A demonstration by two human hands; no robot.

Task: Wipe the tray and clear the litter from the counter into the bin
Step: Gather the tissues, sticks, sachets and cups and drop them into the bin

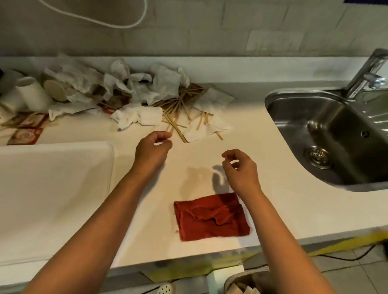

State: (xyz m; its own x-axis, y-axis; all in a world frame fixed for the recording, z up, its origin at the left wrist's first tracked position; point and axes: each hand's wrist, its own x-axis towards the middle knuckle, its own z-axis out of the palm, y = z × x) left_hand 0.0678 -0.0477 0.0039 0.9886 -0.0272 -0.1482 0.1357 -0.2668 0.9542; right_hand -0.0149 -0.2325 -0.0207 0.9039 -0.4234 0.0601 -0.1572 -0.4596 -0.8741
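between hands (194, 156), bare counter (256, 155); cloth (211, 217) near edge

Cloth (212, 217): dark red, plain. Tray (34, 190), counter (250, 139) and crumpled napkins (138, 114): white; stir sticks (177, 117): pale wood; sink (344, 139): silver steel. Paper cups (31, 93): white, one with small dots; sachets (27, 130): red-brown print.

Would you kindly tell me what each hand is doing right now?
Left hand: fingers loosely curled, empty, near the wooden sticks.
Right hand: fingers loosely curled, empty, above the counter.
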